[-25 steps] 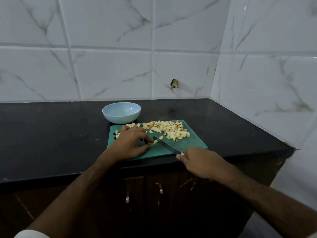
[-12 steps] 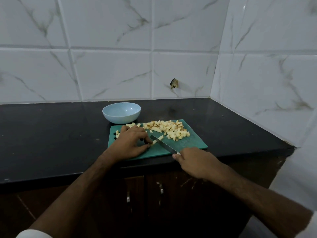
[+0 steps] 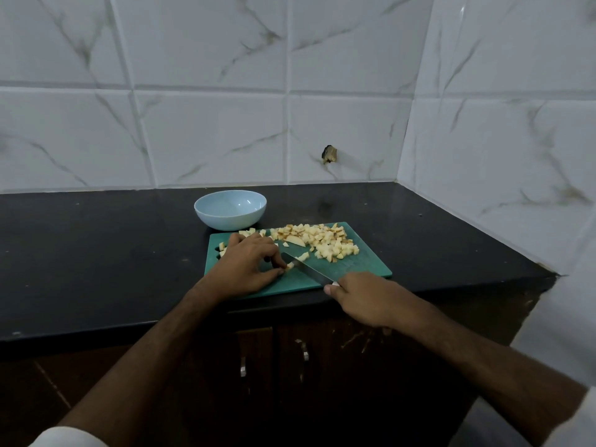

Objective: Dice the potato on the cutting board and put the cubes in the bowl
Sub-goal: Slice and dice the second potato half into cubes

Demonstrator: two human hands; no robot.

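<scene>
- My left hand [image 3: 246, 268] rests on the green cutting board [image 3: 361, 269], thumb and fingertips pinching a small potato piece [image 3: 290, 266].
- My right hand [image 3: 364, 296] grips the knife [image 3: 306, 268] by its handle, the blade lying against that piece.
- A heap of potato cubes [image 3: 322, 241] sits on the board's far side.
- The pale blue bowl [image 3: 230, 209] stands just behind the board on the black counter [image 3: 96, 253], with no cubes showing inside.

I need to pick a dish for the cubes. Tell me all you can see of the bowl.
The bowl is pale blue, round and smooth, apparently ceramic or plastic. It stands upright and empty on the black counter, just behind the green cutting board's far left corner. No hand touches it.
</scene>
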